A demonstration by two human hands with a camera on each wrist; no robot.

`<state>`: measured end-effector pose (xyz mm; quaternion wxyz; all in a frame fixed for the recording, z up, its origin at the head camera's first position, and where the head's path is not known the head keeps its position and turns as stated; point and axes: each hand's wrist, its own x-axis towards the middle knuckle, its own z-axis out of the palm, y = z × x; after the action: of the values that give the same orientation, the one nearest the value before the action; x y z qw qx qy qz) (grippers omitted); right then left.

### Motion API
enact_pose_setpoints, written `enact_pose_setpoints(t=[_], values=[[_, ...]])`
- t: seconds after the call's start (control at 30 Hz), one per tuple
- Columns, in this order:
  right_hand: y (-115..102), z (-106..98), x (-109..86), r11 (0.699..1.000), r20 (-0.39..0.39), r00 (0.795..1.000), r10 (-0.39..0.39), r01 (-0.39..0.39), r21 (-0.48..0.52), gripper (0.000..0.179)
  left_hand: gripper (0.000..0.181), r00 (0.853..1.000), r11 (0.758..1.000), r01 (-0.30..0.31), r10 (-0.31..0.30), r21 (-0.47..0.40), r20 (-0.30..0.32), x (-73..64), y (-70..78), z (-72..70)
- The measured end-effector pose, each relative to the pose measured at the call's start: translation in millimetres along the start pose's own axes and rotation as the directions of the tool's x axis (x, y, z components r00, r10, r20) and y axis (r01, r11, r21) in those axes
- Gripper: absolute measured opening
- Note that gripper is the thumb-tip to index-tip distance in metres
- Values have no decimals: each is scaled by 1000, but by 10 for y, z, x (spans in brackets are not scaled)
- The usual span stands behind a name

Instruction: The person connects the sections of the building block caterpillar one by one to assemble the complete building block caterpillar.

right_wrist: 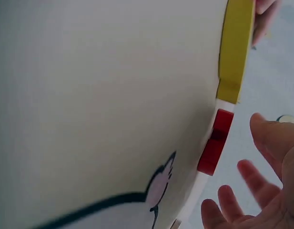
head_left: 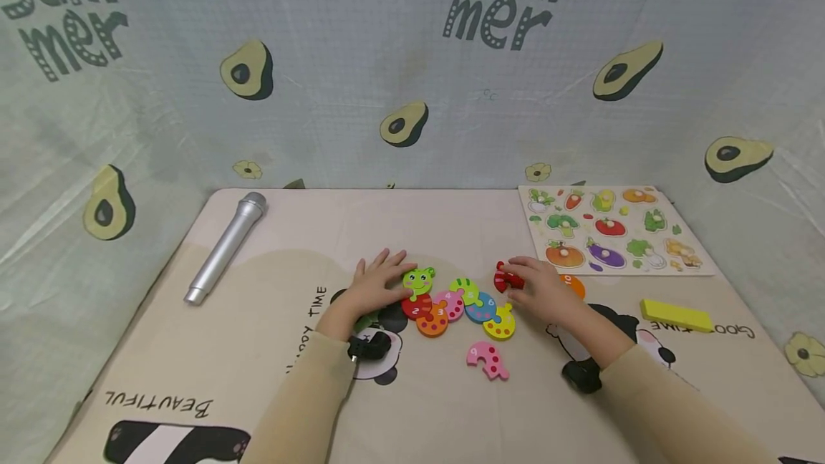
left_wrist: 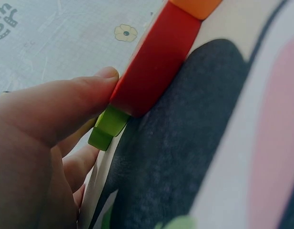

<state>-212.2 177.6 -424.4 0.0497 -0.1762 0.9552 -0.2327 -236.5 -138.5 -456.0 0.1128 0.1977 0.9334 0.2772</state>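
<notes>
A row of joined number puzzle pieces forms a caterpillar, led by a green smiling head piece [head_left: 419, 281]. After it come red [head_left: 415, 306], orange, pink, green, blue and yellow [head_left: 501, 324] pieces. My left hand [head_left: 370, 291] lies beside the head end with fingers spread, its thumb touching the red piece [left_wrist: 156, 62]. By the yellow end, my right hand [head_left: 541, 288] hovers with parted fingers over a loose red curved piece [head_left: 500, 278]. In the right wrist view, a gap shows between its fingers and that red piece [right_wrist: 216, 143].
A loose pink piece [head_left: 486, 360] lies nearer me. An orange piece [head_left: 573, 285] is partly hidden behind the right hand. A vegetable picture board [head_left: 625, 235] sits at the back right, a yellow block [head_left: 677, 315] at right, a silver microphone [head_left: 227, 248] at left.
</notes>
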Motion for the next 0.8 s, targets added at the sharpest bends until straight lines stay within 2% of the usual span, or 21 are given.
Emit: enact_pose_setpoints(t=[0.13, 0.33, 0.5, 0.8], values=[[65, -23, 107, 997, 61, 995, -79, 79, -9, 44, 56, 1000, 1000, 0, 0, 3, -4, -9, 8, -12], [87, -50, 182, 998, 178, 982, -56, 56, 8, 52, 57, 1000, 1000, 3, -3, 2, 3, -12, 27, -21], [100, -63, 212, 999, 244, 969, -32, 34, -1, 57, 55, 1000, 1000, -4, 4, 0, -8, -23, 44, -23], [118, -35, 205, 997, 241, 970, 34, -16, -77, 57, 56, 1000, 1000, 8, -8, 11, -7, -14, 29, -8]])
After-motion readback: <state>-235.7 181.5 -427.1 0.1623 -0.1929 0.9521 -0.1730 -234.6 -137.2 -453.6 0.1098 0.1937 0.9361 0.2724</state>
